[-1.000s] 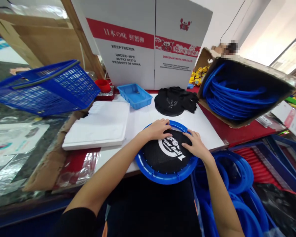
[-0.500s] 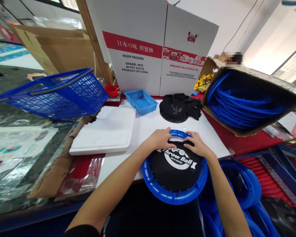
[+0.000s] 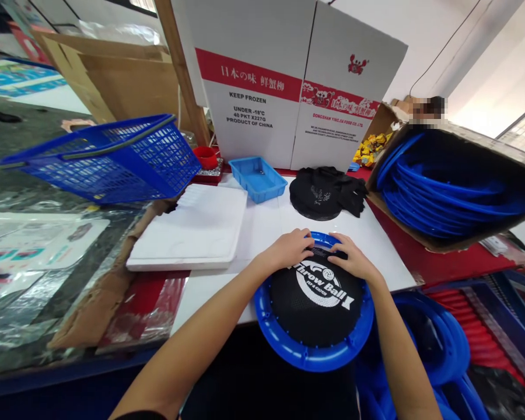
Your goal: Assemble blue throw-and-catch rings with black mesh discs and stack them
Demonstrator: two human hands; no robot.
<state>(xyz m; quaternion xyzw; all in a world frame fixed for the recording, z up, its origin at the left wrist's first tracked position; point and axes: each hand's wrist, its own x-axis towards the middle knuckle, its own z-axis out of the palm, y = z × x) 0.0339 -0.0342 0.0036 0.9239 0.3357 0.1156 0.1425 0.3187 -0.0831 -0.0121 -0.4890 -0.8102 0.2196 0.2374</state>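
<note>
A blue plastic ring (image 3: pixel 315 357) lies at the table's near edge, leaning toward my body. A black mesh disc (image 3: pixel 317 324) with white "Throw Ball" print fills it except for a narrow gap at the far rim. My left hand (image 3: pixel 291 249) grips the mesh's far edge on the left, fingertips bent over it beside the rim. Opposite it, my right hand (image 3: pixel 352 258) pinches the same edge, fingers on the rim and thumb on the mesh. Several black mesh discs (image 3: pixel 315 201) lie piled beyond the ring.
A light-blue tray (image 3: pixel 262 185) and white foam slabs (image 3: pixel 196 233) stand on the white tabletop. On the left is a blue basket (image 3: pixel 126 157). At right, a carton (image 3: pixel 424 242) holds several blue rings; more rings (image 3: pixel 446 344) are piled below. A tall printed box (image 3: pixel 262 140) stands behind.
The mesh's far edge has been drawn toward the ring's far rim, and the gap there has narrowed. Both hands keep their hold. The camera view has shifted slightly.
</note>
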